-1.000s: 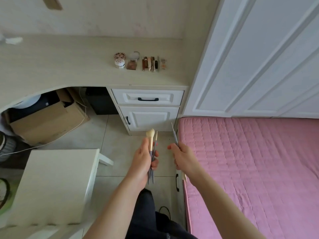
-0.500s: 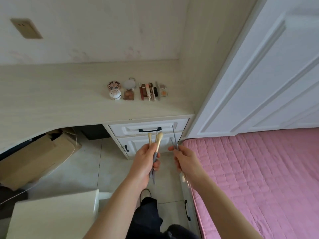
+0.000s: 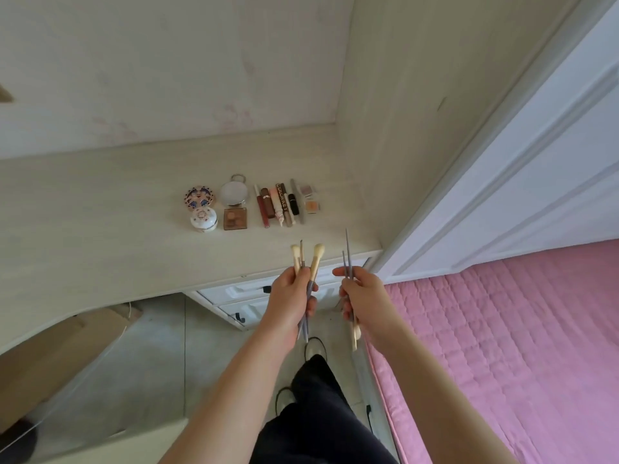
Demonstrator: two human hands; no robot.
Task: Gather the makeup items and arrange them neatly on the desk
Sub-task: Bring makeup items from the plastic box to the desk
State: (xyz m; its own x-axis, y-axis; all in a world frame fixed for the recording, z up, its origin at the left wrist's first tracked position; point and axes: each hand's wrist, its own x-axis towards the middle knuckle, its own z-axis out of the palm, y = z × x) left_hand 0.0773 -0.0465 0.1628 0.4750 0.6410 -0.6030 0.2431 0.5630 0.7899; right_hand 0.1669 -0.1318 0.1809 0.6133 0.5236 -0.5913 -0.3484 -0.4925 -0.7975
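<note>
My left hand grips a bunch of makeup brushes with cream bristles pointing up, held just in front of the desk's front edge. My right hand grips thin grey-handled brushes, handles up, with a cream head hanging below the palm. On the pale wooden desk a neat row lies near the right corner: two patterned round compacts, a round mirror, a square eyeshadow palette, several lip tubes and small blush pans.
White drawers sit under the desk right below my hands. A pink quilted bed fills the right side beside a white wardrobe door. A cardboard box stands under the desk at left. My dark trousers and shoes show below.
I have walked up to the desk, so it and the row of makeup now lie much closer. Both hands have risen to the desk edge, still holding their brushes.
</note>
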